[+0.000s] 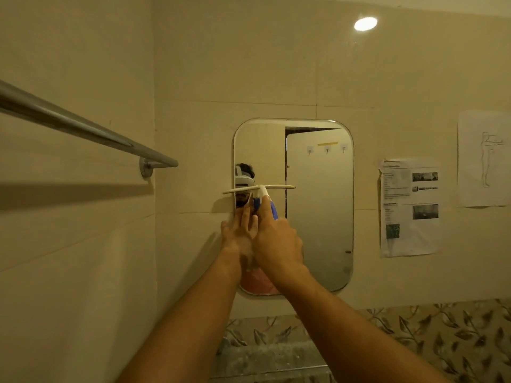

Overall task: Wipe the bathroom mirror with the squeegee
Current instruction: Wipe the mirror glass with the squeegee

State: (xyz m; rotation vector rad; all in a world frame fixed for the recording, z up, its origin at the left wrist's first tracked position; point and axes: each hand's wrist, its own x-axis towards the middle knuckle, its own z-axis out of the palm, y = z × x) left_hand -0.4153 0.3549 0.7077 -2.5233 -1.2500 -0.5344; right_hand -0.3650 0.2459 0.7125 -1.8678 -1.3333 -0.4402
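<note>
White rubber edges the blade of the squeegee [260,188], which lies level across the left part of the mirror [320,217], about halfway up the glass. Its left tip hangs past the mirror's edge, over the tiled wall [193,134].

We judge this to be a stroke on the left strip of glass. To do it well, we should keep the blade flat along its whole length, press evenly, and draw straight down to the bottom edge without lifting. The overhang on the left is a risk, since that end may ride on the rim or the tile and lift the rubber off the glass. We would shift a little to the right. The right part of the mirror lies beyond the blade's reach and will need its own pass, overlapping this one slightly.

Our right hand [276,236] is wrapped round the blue-and-white handle, with the forefinger stretched up along the neck toward the blade, which should help steady the pressure. Our left hand [237,230] sits just to the left of it, touching it, at the mirror's left edge. Its fingers are straight and point upward, and it holds nothing we can see. We cannot tell whether its fingertips press the glass or the handle. Both forearms reach up and away from the near edge of the view and converge at the handle, with the wrists roughly straight.
</note>
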